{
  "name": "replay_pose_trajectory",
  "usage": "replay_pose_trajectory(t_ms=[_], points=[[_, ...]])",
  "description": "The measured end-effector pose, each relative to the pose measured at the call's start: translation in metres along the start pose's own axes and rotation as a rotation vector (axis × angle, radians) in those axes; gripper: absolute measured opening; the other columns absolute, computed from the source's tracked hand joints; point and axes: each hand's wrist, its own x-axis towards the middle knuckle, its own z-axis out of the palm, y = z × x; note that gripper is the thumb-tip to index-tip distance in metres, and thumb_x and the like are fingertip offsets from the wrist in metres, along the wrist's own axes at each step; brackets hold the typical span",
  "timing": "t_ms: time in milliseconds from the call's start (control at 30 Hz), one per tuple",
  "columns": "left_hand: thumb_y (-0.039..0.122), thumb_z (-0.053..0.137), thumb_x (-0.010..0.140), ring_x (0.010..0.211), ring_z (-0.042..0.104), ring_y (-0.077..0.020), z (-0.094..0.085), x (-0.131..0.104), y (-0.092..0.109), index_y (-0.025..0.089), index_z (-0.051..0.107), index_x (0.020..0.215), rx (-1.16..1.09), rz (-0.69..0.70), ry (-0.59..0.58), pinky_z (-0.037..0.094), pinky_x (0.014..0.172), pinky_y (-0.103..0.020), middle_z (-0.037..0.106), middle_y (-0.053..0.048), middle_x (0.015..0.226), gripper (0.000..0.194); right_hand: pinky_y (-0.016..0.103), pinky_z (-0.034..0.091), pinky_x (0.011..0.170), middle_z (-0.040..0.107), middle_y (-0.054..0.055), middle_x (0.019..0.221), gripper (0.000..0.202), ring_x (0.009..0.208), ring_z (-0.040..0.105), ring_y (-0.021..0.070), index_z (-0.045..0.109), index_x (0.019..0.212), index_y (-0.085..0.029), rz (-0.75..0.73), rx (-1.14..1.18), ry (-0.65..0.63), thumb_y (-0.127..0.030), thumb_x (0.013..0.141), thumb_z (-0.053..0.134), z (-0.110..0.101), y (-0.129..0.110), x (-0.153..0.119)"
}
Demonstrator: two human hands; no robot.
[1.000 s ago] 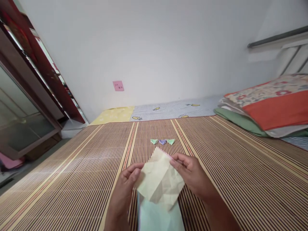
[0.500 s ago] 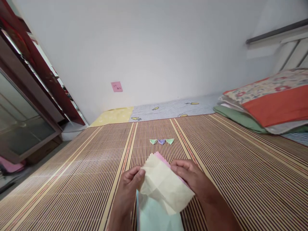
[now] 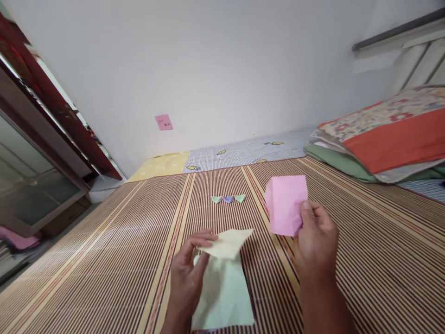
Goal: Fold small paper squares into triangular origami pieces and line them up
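Between the thumb and fingers of my left hand (image 3: 193, 266) is a pale yellow paper (image 3: 229, 243), tilted above the mat. A pale green sheet (image 3: 227, 294) lies below it, partly covered by the yellow one. My right hand (image 3: 317, 232) pinches a pink paper (image 3: 287, 204) by its right edge, raised off the mat to the right. Farther back, three small folded paper pieces sit in a row: a green one (image 3: 216, 199), a purple one (image 3: 228, 199) and another green one (image 3: 240, 198).
A striped mat (image 3: 121, 260) covers the surface. Folded bedding (image 3: 392, 134) is stacked at the right, near a rail (image 3: 399, 35). A pink note (image 3: 163, 122) is on the white wall (image 3: 222, 69). A glass-panelled door (image 3: 31, 171) stands at the left.
The pink paper has come away from behind the yellow one and moved right and up in my right hand. The yellow paper, still in my left hand, has tilted flatter, showing more green sheet.
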Motion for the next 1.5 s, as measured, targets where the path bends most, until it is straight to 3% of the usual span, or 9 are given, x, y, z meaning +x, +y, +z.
replay_pose_trajectory(t_ms=[167, 400, 533, 733, 867, 1000, 1100, 1267, 1500], points=[[0.017, 0.06, 0.092, 0.145, 0.04, -0.0349, -0.029, -0.033, -0.028, 0.026, 0.073, 0.093, 0.512, 0.213, -0.565, 0.027, 0.118, -0.062, 0.064, -0.009, 0.141, 0.016, 0.027, 0.051, 0.053, 0.066, 0.003, 0.077, 0.024, 0.063, 0.064, 0.0179, 0.063, 0.086, -0.02, 0.035, 0.12, -0.024, -0.042, 0.086, 0.072, -0.002, -0.002, 0.001], [0.012, 0.046, 0.092, 0.142, 0.046, -0.0338, -0.063, -0.033, -0.042, 0.026, 0.073, 0.104, 0.727, 0.057, -0.485, 0.043, 0.11, -0.059, 0.057, -0.012, 0.148, 0.033, 0.029, 0.052, 0.056, 0.069, 0.004, 0.081, 0.024, 0.067, 0.065, 0.019, 0.064, 0.088, -0.02, 0.053, 0.144, -0.074, -0.043, 0.086, 0.073, -0.002, 0.0, 0.001], [0.025, 0.057, 0.094, 0.143, 0.045, -0.0342, -0.018, -0.031, -0.026, 0.028, 0.071, 0.117, 0.774, 0.082, -0.338, 0.037, 0.114, -0.062, 0.057, -0.012, 0.147, 0.027, 0.028, 0.051, 0.056, 0.069, 0.003, 0.079, 0.023, 0.065, 0.064, 0.0179, 0.064, 0.086, -0.02, 0.03, 0.148, -0.061, -0.041, 0.086, 0.074, 0.0, 0.0, 0.001], [0.046, 0.085, 0.071, 0.145, 0.038, -0.0455, 0.082, -0.042, -0.026, 0.023, 0.066, 0.126, 0.821, 0.131, -0.791, 0.02, 0.115, -0.076, 0.057, -0.017, 0.147, 0.062, 0.027, 0.051, 0.06, 0.067, 0.0, 0.075, 0.024, 0.064, 0.063, 0.0157, 0.065, 0.085, -0.02, 0.036, 0.182, -0.057, -0.041, 0.084, 0.075, 0.003, -0.001, 0.0], [0.045, 0.077, 0.081, 0.126, 0.058, -0.0407, 0.098, -0.046, -0.03, 0.018, 0.069, 0.115, 0.915, 0.157, -0.887, 0.022, 0.113, -0.075, 0.073, -0.016, 0.115, 0.043, 0.027, 0.051, 0.061, 0.067, -0.002, 0.075, 0.023, 0.063, 0.063, 0.015, 0.065, 0.086, -0.021, 0.045, 0.186, -0.066, -0.041, 0.085, 0.075, 0.002, 0.0, 0.0], [0.031, 0.069, 0.088, 0.087, 0.069, -0.0259, 0.084, -0.055, -0.031, 0.018, 0.068, 0.095, 0.754, 0.349, -0.999, 0.053, 0.093, -0.046, 0.074, -0.008, 0.088, 0.014, 0.028, 0.052, 0.063, 0.068, -0.002, 0.076, 0.023, 0.063, 0.064, 0.0149, 0.065, 0.086, -0.021, 0.039, 0.191, -0.075, -0.041, 0.084, 0.075, 0.002, 0.001, 0.001], [0.035, 0.074, 0.081, 0.081, 0.067, -0.024, 0.058, -0.053, -0.035, 0.026, 0.07, 0.086, 0.627, 0.22, -0.687, 0.054, 0.08, -0.037, 0.071, -0.004, 0.081, 0.011, 0.029, 0.053, 0.062, 0.069, 0.0, 0.078, 0.024, 0.065, 0.065, 0.016, 0.065, 0.086, -0.021, 0.063, 0.198, -0.067, -0.042, 0.083, 0.076, 0.003, -0.002, 0.0], [0.035, 0.056, 0.09, 0.116, 0.057, -0.0386, 0.001, -0.003, -0.053, 0.017, 0.069, 0.109, 0.768, -0.129, -0.177, 0.039, 0.101, -0.059, 0.066, -0.019, 0.115, 0.03, 0.028, 0.052, 0.058, 0.068, 0.001, 0.077, 0.027, 0.068, 0.065, 0.0176, 0.066, 0.086, -0.02, 0.071, 0.196, -0.053, -0.044, 0.081, 0.077, 0.002, -0.003, 0.001], [0.045, 0.067, 0.077, 0.071, 0.061, -0.0212, -0.007, 0.045, -0.07, 0.021, 0.052, 0.066, 0.482, -0.389, -0.416, 0.046, 0.064, -0.03, 0.065, -0.004, 0.077, 0.03, 0.026, 0.051, 0.058, 0.068, 0.001, 0.08, 0.029, 0.069, 0.065, 0.0167, 0.066, 0.088, -0.019, 0.059, 0.181, -0.066, -0.046, 0.083, 0.076, 0.0, 0.003, 0.003]])
